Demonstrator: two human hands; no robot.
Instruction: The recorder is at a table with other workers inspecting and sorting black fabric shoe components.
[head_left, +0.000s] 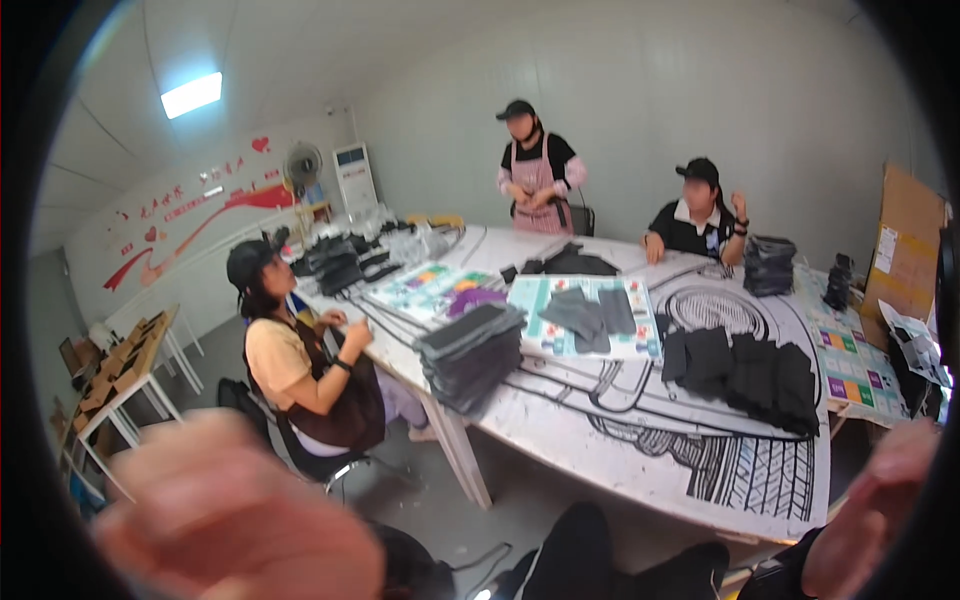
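Observation:
My left hand (240, 515) is raised large and close at the lower left, smeared by motion, so its fingers cannot be made out. At the right rim my right hand (880, 515) is also raised and blurred, partly cut off by the dark edge. Neither hand visibly touches anything on the table. Beyond them, a tall stack of dark folded cloth pieces (470, 360) stands at the table's near left edge. Grey cloth pieces (590, 318) lie on a colourful printed board (535, 295). To their right, several black cloth pieces (740, 375) overlap in a row.
The white table (590, 430) with black line drawings stretches ahead of my legs (575, 555). A person in a brown apron (310, 360) sits at its left; two more people are at the far side. Another dark stack (770, 265) and a cardboard sheet (905, 235) stand at right.

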